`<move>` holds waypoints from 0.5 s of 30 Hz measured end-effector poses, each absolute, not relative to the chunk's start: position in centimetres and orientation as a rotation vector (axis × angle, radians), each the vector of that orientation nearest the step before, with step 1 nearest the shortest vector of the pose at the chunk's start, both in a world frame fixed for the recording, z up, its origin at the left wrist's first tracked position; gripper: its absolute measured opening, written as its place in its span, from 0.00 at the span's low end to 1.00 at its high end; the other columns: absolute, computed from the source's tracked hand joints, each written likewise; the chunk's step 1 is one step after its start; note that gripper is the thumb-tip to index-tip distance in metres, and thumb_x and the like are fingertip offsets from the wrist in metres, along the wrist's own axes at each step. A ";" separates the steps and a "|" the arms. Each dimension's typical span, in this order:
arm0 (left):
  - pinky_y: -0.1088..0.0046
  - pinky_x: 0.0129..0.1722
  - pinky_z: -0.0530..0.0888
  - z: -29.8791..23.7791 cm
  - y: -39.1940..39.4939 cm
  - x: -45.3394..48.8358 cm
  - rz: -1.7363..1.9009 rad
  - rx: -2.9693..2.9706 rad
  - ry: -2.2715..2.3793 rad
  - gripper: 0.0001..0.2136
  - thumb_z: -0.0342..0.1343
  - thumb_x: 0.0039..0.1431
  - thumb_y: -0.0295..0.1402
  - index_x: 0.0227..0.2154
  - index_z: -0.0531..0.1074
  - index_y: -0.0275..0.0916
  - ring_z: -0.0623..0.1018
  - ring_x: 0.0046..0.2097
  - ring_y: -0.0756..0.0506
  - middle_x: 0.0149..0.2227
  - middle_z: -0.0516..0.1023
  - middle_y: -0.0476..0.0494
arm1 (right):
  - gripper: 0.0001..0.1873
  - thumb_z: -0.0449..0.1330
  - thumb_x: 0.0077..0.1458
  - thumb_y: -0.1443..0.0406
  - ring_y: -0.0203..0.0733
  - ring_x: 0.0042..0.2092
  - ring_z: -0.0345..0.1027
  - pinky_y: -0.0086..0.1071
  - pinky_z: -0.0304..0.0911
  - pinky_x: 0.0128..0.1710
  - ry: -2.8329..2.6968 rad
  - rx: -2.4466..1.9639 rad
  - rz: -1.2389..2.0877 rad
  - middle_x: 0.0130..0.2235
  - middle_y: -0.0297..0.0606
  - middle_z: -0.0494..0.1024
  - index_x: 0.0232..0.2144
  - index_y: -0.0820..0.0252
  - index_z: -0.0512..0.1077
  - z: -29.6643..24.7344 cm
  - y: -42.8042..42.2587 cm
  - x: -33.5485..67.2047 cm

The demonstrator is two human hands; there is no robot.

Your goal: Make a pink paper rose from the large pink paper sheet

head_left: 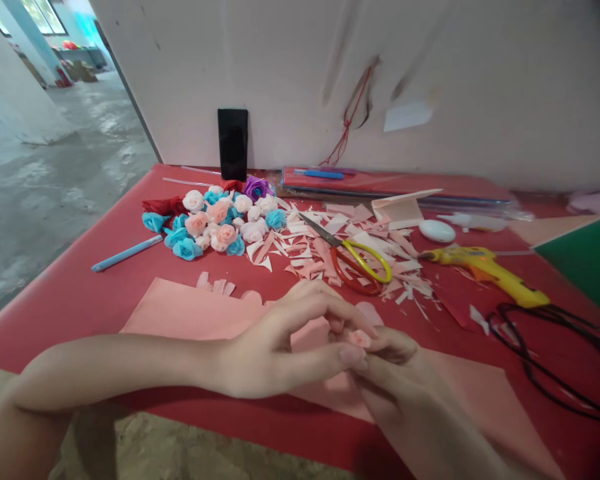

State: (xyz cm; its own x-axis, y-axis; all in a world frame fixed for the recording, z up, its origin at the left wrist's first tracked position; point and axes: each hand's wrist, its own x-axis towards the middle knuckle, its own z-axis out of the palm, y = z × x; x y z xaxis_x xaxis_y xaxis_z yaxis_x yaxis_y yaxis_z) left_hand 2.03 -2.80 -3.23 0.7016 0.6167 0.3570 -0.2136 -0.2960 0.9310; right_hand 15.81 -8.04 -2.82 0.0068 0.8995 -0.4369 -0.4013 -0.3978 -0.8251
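Observation:
Over the front of the red table, my left hand (290,343) and my right hand (397,373) meet at the fingertips. Between them is a small pink paper flower (360,339), rolled like a rosebud. The left thumb and bent fingers close on it from one side, and the right fingers pinch it from the other; some right fingers are hidden. Pink paper sheets (190,313) lie beneath both hands. Just beyond them are a few cut pink petal pieces (220,287).
Paper roses (225,237) in several colours are heaped at back left, beside a blue pen (127,253). Scissors (355,260) lie on paper scraps (310,250). A yellow glue gun (500,270) with a black cord (525,363) lies right. A phone (233,143) leans against the wall.

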 end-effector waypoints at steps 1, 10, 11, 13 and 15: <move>0.75 0.42 0.64 -3.2 -2.8 2.0 0.851 1.717 0.337 0.04 0.50 0.57 0.27 0.35 0.66 0.35 0.64 0.37 0.52 0.33 0.65 0.47 | 0.11 0.72 0.23 0.59 0.30 0.24 0.61 0.22 0.57 0.20 -0.588 -1.253 1.600 0.22 0.27 0.69 0.11 0.49 0.73 -2.9 -8.0 15.8; 0.71 0.43 0.66 -3.2 -3.1 2.0 0.875 1.801 0.414 0.05 0.50 0.57 0.30 0.37 0.64 0.37 0.66 0.38 0.50 0.34 0.66 0.46 | 0.09 0.72 0.26 0.62 0.32 0.28 0.65 0.19 0.59 0.19 -0.557 -1.242 1.600 0.25 0.29 0.72 0.13 0.51 0.75 -3.5 -7.9 16.0; 0.70 0.43 0.67 -3.3 -3.2 2.0 0.870 1.778 0.423 0.07 0.51 0.56 0.30 0.38 0.63 0.37 0.67 0.38 0.49 0.35 0.66 0.45 | 0.08 0.72 0.27 0.62 0.31 0.27 0.65 0.19 0.60 0.19 -0.580 -1.209 1.597 0.25 0.29 0.72 0.14 0.51 0.75 -3.5 -7.8 16.1; 0.70 0.43 0.68 -3.3 -3.2 2.1 0.876 1.714 0.431 0.10 0.52 0.54 0.29 0.39 0.61 0.36 0.67 0.39 0.49 0.36 0.65 0.44 | 0.07 0.72 0.29 0.63 0.29 0.27 0.64 0.18 0.61 0.22 -0.645 -1.107 1.580 0.24 0.28 0.72 0.14 0.50 0.76 -3.6 -7.4 16.4; 0.72 0.41 0.68 -3.1 -3.1 2.0 0.929 1.691 0.412 0.10 0.52 0.54 0.27 0.39 0.59 0.37 0.67 0.39 0.50 0.35 0.65 0.45 | 0.07 0.72 0.30 0.64 0.28 0.26 0.64 0.18 0.64 0.26 -0.691 -1.005 1.578 0.23 0.27 0.73 0.15 0.49 0.76 -3.7 -7.1 16.7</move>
